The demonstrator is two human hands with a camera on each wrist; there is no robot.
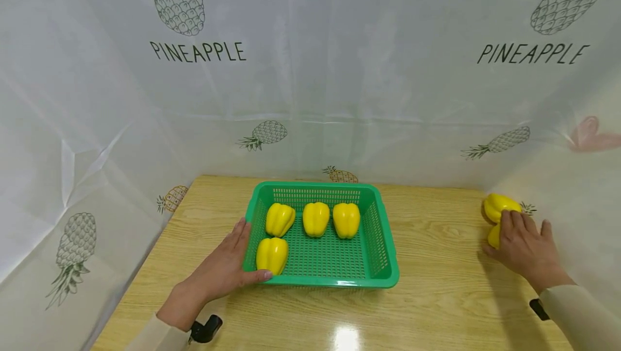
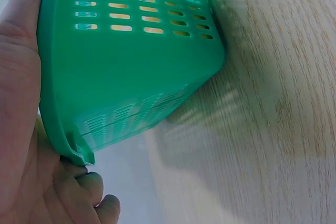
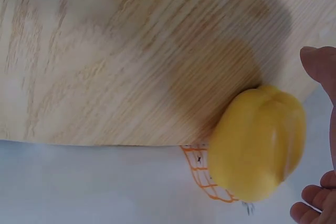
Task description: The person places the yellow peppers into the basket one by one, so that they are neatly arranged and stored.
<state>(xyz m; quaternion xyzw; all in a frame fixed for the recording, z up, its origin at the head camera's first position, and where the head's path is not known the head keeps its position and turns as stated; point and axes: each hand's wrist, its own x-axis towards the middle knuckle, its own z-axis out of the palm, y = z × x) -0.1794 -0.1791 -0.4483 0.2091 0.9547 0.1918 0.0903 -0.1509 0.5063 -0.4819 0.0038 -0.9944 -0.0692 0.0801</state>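
A green plastic basket (image 1: 383,232) stands on the table with several yellow bell peppers (image 1: 316,219) inside, three along the back and one at the front left corner. My left hand (image 1: 218,265) rests against the basket's near left corner, straight fingers along the left side and thumb on the front rim. In the left wrist view, that hand lies at the rim of the basket (image 2: 121,61). Far to the right, my right hand (image 1: 528,246) reaches over a yellow bell pepper (image 1: 494,236), partly hidden by it. Another bell pepper (image 1: 502,206) sits just behind. The right wrist view shows a bell pepper (image 3: 257,145) beside spread thumb and fingers (image 3: 310,211).
The wooden table (image 1: 436,243) stretches between the basket and the right hand. A whitish sheet (image 1: 339,92) printed with pineapples hangs behind the table and along both sides. The two peppers on the right lie close to the sheet at the table's right edge.
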